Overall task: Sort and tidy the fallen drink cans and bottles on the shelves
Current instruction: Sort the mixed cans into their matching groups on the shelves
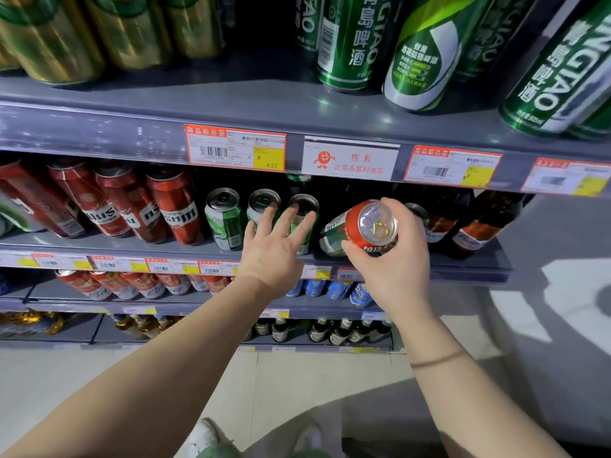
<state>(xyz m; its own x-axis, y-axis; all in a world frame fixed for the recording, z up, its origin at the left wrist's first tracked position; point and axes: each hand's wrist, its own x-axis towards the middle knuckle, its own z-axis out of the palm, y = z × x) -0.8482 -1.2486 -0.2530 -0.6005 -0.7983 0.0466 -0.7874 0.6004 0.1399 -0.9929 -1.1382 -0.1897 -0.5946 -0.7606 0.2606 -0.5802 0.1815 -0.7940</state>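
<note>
Grey shop shelves run across the view, stacked with drinks, pale floor tiles below. Here on the middle shelf, the right hand has its grip clamped on a red and green can, fingers and thumb curled round the near end. The can is tipped on its side, its shiny end facing the camera, its far end pointing into the shelf, just above the shelf's front edge. Just left of it, the left hand reaches in with its fingers spread and straight, grip apart, fingertips on the tops of two upright green cans. A third green can stands just beside them, untouched. Further left, a row of red cans leans in line. To the right of the held can stand dark bottles with orange labels. Above, tall green cans and gold cans fill the top shelf, with orange price tags on its front edge.
</note>
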